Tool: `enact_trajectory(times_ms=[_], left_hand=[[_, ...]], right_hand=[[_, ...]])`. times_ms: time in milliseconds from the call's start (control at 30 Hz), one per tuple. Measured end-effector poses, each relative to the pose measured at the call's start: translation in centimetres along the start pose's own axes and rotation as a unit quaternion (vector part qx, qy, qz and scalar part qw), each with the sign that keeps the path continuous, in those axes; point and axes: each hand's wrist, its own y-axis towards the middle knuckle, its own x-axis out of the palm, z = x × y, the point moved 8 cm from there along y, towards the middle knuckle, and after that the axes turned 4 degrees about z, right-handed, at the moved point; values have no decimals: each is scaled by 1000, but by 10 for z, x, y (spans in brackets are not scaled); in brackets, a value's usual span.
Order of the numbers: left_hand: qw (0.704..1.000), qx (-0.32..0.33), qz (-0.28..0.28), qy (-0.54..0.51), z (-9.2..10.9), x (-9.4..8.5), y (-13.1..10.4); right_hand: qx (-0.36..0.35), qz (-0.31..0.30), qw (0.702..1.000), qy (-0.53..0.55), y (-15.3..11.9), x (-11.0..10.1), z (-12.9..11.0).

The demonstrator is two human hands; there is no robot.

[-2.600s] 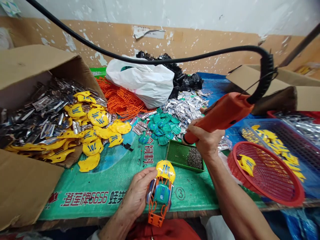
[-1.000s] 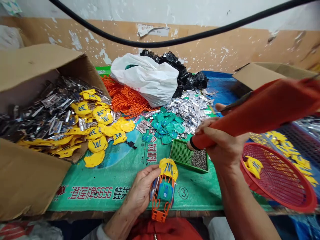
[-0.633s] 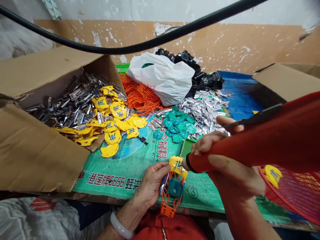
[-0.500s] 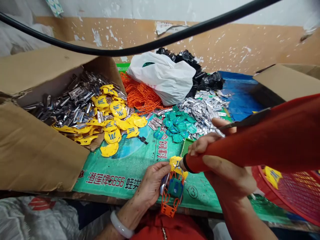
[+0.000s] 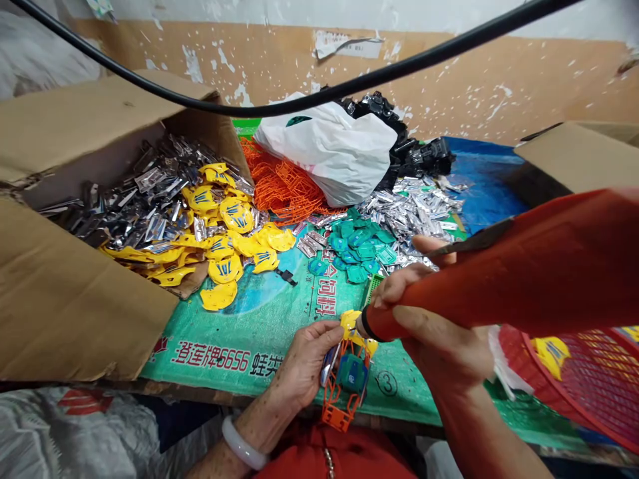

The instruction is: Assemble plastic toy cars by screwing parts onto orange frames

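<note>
My left hand [image 5: 299, 362] pinches a toy car body at its upper left edge. That body is made of an orange plastic frame [image 5: 337, 418], a teal-green part [image 5: 352, 372] in the middle and a yellow panel [image 5: 349, 320] at the far end. My right hand [image 5: 439, 342] is wrapped round a red-covered power screwdriver [image 5: 449, 293], which slants down to the left. Its dark tip end meets the yellow panel, or sits just over it; the exact contact is hidden. A strip of metal lies along the screwdriver's upper side, near my fingers.
On the left, a cardboard box [image 5: 90, 293] spills chrome parts [image 5: 150, 179] and yellow panels [image 5: 225, 269]. Green parts [image 5: 357, 243], silver parts [image 5: 409, 213], orange frames [image 5: 284, 193] and a white bag [image 5: 329, 146] lie behind. A red basket [image 5: 589, 392] stands right; a black cable [image 5: 299, 103] hangs across.
The view has shifted slightly. The screwdriver and my right hand have moved a little to the left relative to the table; my left hand keeps its grip on the toy car body.
</note>
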Motion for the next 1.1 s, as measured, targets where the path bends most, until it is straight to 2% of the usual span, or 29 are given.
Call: enact_trajectory(times_ms=[333,567,800,1100], left_hand=[[1000,7,3,0,-1,-1,1],[999,4,45,-21,-1,-6,-2],[999,15,41,-21,0,-3,-6],[998,36,46,-17,-2,-10,-4]], right_hand=[[-15,-14,1000,-12,-2,9,-3],[-17,-18,1000,15,-4,9,6],[-26,-26,999,2,-9,8,8],[-31,-24,999,35,-12,9,12]])
